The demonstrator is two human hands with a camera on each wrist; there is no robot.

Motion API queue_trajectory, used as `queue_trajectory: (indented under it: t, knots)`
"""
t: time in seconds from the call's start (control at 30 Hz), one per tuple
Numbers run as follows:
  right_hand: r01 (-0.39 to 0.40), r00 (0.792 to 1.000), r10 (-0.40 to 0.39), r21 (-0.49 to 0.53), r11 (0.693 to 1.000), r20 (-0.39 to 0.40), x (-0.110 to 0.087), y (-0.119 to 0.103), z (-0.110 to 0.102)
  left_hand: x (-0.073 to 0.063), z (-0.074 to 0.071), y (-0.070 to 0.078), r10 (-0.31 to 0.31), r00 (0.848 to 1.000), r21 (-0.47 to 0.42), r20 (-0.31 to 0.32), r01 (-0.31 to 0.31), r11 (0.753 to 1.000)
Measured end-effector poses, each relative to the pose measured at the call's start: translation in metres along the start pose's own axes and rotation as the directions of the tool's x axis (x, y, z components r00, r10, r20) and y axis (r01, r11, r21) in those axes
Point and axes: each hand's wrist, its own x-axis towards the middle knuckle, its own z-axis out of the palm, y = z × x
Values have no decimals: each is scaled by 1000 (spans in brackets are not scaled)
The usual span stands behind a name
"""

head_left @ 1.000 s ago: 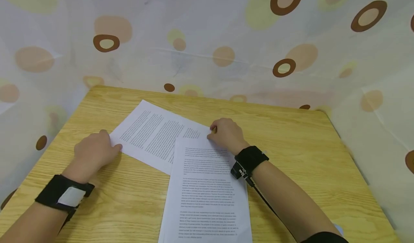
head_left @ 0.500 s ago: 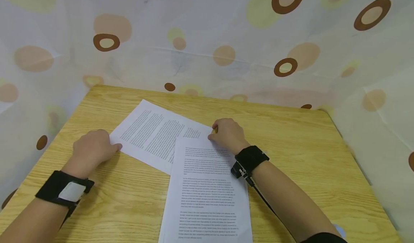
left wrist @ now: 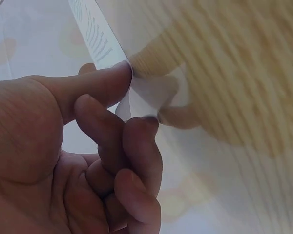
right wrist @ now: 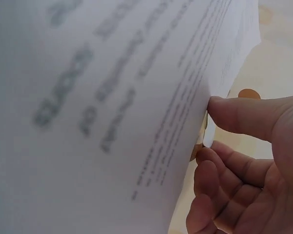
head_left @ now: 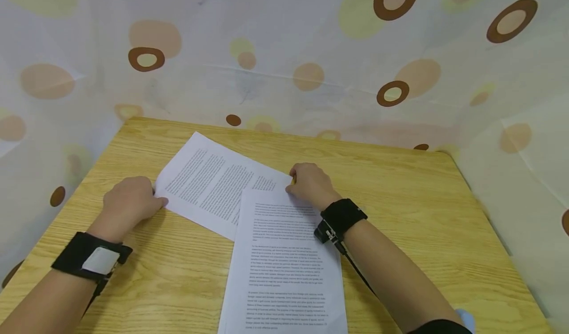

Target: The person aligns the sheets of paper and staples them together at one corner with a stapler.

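Note:
A printed sheet of paper [head_left: 213, 173] lies slantwise across the far part of the table. Its left end is gripped by my left hand [head_left: 131, 203], thumb on top and fingers curled at the edge; the left wrist view shows the paper corner [left wrist: 122, 106] bent between thumb and fingers. At the sheet's right end, my right hand [head_left: 313, 186] pinches the edge, thumb [right wrist: 234, 114] against the paper in the right wrist view. A stack of printed sheets [head_left: 286, 270] lies in front, overlapping the slanted sheet's lower right part.
The wooden table [head_left: 400, 215] has a glossy, reflecting top. A patterned cloth [head_left: 275, 42] with brown and tan spots hangs behind it and along both sides. A small pale blue thing [head_left: 466, 319] shows beside the right forearm, mostly hidden.
The sheet's left end has lifted and curved slightly, its upper left corner shifting up in the head view. Both hands keep nearly the same places.

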Motion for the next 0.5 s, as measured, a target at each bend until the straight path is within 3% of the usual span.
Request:
queue_trajectory:
  t: [0.37,0.5]
  knots:
    - [-6,1000,6,-3,1000,27,0,-4,0,-1,3,-7,-4,1000,-15,-8,4,1000]
    - [-19,999,19,11,1000,26,1,-5,1,0,1,-10,-9,997,-71,-74,4,997]
